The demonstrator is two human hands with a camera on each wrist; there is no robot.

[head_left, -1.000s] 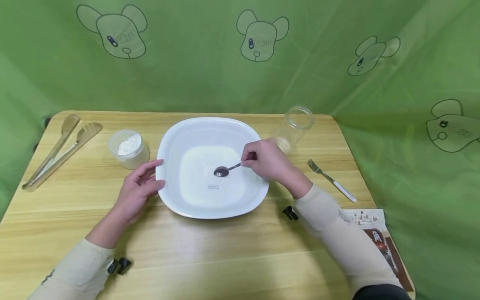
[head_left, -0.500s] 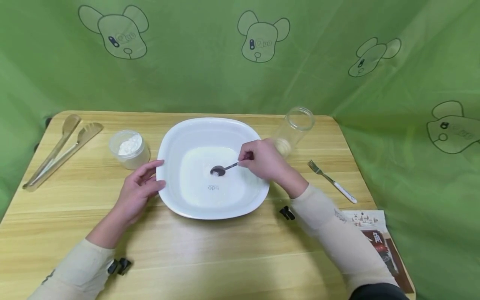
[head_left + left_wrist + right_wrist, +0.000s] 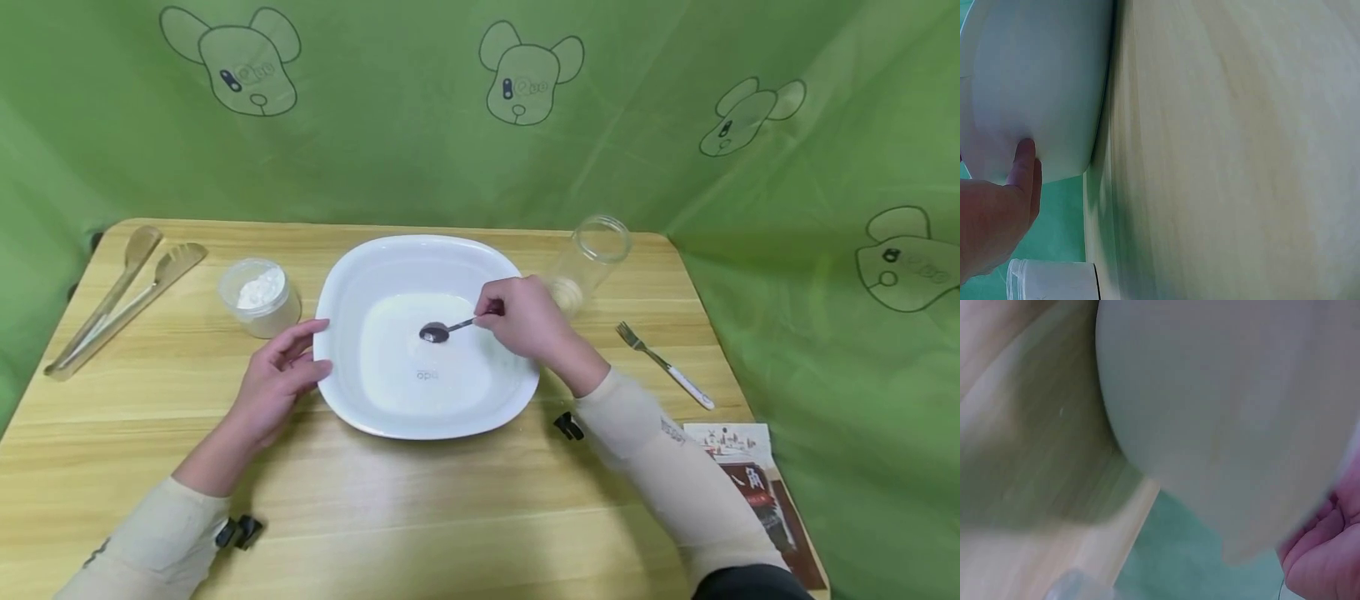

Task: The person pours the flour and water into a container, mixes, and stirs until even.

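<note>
A white plastic basin (image 3: 480,408) stands in the middle of the table. My left hand (image 3: 281,375) grips its left rim, the thumb lapping over the edge; in the left wrist view, fingers (image 3: 1024,159) lie against the outer wall. Over the basin's right side, my right hand (image 3: 525,321) pinches the handle of a small dark metal spoon (image 3: 435,332). The spoon's bowl is over the basin's middle, with clear liquid or wet shine around it. Seen from the right wrist, the hand (image 3: 1329,550) is partly hidden behind the basin wall.
Left of the basin are an open tub of white powder (image 3: 260,292) and metal tongs (image 3: 112,312). A tall glass jar (image 3: 588,258) stands behind the right hand. Further right lie a fork (image 3: 663,364) and a printed packet (image 3: 757,483), partly under the sleeve. A green curtain (image 3: 420,167) hangs behind.
The right hand has moved slightly left, and the spoon's bowl has shifted left and a little towards the back of the basin. My left hand keeps its place at the rim.
</note>
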